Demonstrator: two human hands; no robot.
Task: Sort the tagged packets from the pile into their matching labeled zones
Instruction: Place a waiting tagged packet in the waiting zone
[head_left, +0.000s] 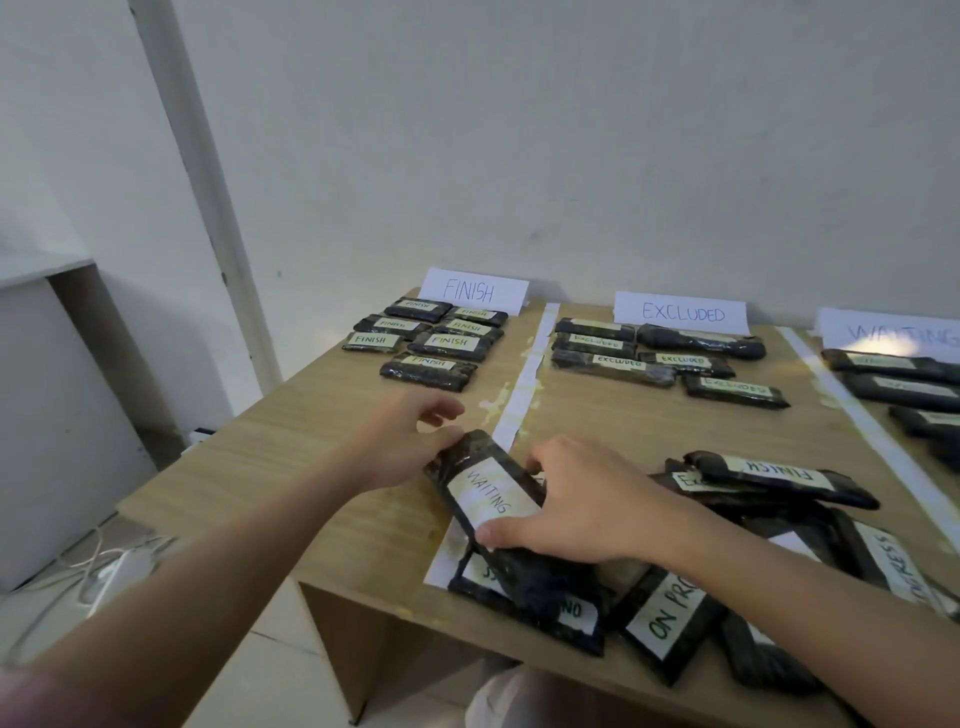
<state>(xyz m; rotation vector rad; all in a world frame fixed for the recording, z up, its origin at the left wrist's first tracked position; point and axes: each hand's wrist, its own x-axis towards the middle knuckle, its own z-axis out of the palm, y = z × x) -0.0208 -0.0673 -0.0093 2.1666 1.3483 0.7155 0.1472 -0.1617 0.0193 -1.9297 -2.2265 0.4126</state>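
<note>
Holding one dark plastic-wrapped packet with a pale tape tag reading WAITING (485, 493) between both hands at the near-left edge of the pile of dark tagged packets (753, 561) on the tan wooden counter (322, 431). Step in hand, as I judge it: tag read, packet just off the pile, not yet carried.

Grip state: right hand (587, 506) grips the packet's near end, thumb pressed on the tag's lower edge, fingers curled over its right side. Left hand (410, 441) touches the far-left end with its fingertips; whether it really pinches the packet I can't tell. Packet lies tilted, its near end resting on other pile packets, over the white paper divider strip (519, 384).

Next move calls for a long carry rightward: the white folded WAITING sign (904, 332) stands at the far-right back, well apart from my hands, with several packets laid in front of it. Path crosses the EXCLUDED sign (680, 313) zone, so lift clear of those rows. FINISH sign (474, 290) zone at back left is the wrong way. Pile holds plenty more, including FINISH and ON PROGRESS tags, so the sort looks roughly midway.
</note>
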